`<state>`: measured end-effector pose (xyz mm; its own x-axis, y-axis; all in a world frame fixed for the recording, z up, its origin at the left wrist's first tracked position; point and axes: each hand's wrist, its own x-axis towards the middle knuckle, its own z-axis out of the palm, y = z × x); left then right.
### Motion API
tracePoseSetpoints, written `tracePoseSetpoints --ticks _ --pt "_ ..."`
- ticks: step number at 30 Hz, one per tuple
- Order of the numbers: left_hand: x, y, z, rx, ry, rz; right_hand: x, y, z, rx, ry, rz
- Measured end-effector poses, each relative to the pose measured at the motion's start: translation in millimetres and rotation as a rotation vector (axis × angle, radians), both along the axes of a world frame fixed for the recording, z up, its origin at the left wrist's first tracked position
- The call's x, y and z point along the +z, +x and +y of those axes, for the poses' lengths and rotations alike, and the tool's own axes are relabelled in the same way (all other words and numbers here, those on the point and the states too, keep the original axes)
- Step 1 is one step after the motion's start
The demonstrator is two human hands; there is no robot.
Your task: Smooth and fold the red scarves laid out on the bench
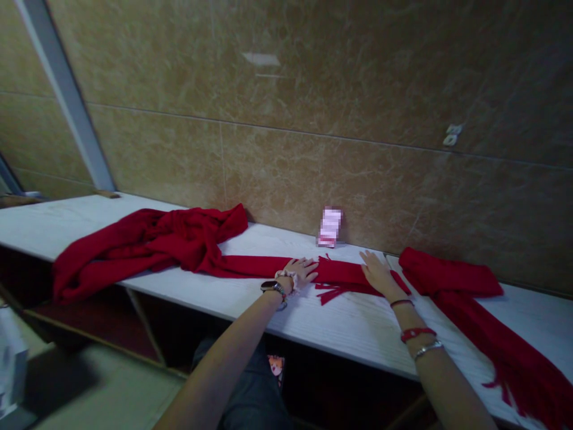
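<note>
A red fringed scarf (250, 267) lies across the white counter, its left part heaped in loose folds and its middle laid out as a flat strip. My left hand (301, 273) rests flat on this strip, fingers stretched to the right. Farther right, my right hand (378, 273) is spread over the strip's right portion, fingers pointing up and left. Loose fringe (330, 292) hangs out below the strip between my hands. Another red scarf piece (452, 275) lies to the right of my right hand, folded at the top, its fringed end trailing toward the lower right.
A phone with a blurred screen (330, 227) leans against the tiled wall (286, 161) behind the scarf. The white counter (268, 304) has open shelves (98, 322) under its front edge. A wall socket (452, 135) is at the upper right.
</note>
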<state>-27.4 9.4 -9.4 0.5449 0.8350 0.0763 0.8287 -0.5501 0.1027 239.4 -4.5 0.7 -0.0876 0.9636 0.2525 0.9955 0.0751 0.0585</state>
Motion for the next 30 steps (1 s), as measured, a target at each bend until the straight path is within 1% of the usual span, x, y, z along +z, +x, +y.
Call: tracePoseSetpoints --ticks 3,5,8,13,15,17,18,19,20,21,23,24,26,28,30 --pt "2.7 0 -2 0.011 -0.004 0.002 -2.8 -21 -1 0.152 -0.108 0.040" --pt "4.0 -1 -3 0.015 -0.008 0.017 -5.4 -24 -1 0.176 -0.182 0.064" --pt "4.6 -1 -3 0.009 0.003 0.031 -6.8 -12 -1 0.087 -0.214 0.081" --pt "1.6 0 -1 -0.002 0.008 0.013 -0.7 24 -4 -0.144 -0.209 0.078" --pt "-1.0 0 0 0.002 0.020 0.001 3.0 30 -5 -0.237 -0.181 0.069" --pt "-3.5 -1 1 0.011 0.042 -0.018 6.3 25 -7 -0.286 -0.116 0.050" --pt "-4.4 -1 1 0.013 0.050 -0.026 7.4 18 -7 -0.262 -0.061 0.041" --pt "-4.9 -1 1 0.013 0.054 -0.033 8.0 9 -7 -0.197 -0.005 0.039" --pt "-5.0 -1 1 0.010 0.058 -0.037 7.8 -1 -6 -0.098 0.048 0.040" --pt "-4.6 -1 1 0.009 0.060 -0.036 7.0 -13 -6 0.036 0.073 0.055" --pt "-3.0 -1 0 0.009 0.049 -0.015 4.1 -36 -7 0.283 0.009 0.083" --pt "-2.2 -1 0 0.010 0.038 -0.001 2.6 -46 -7 0.362 -0.047 0.083" --pt "-1.2 -1 -1 0.014 0.025 0.021 0.9 -58 -9 0.422 -0.139 0.085" --pt "-1.7 0 -1 0.022 0.032 0.023 1.8 -60 -11 0.386 -0.213 0.097" --pt "-2.9 1 -2 0.024 0.062 0.010 4.5 -54 -12 0.320 -0.293 0.106"
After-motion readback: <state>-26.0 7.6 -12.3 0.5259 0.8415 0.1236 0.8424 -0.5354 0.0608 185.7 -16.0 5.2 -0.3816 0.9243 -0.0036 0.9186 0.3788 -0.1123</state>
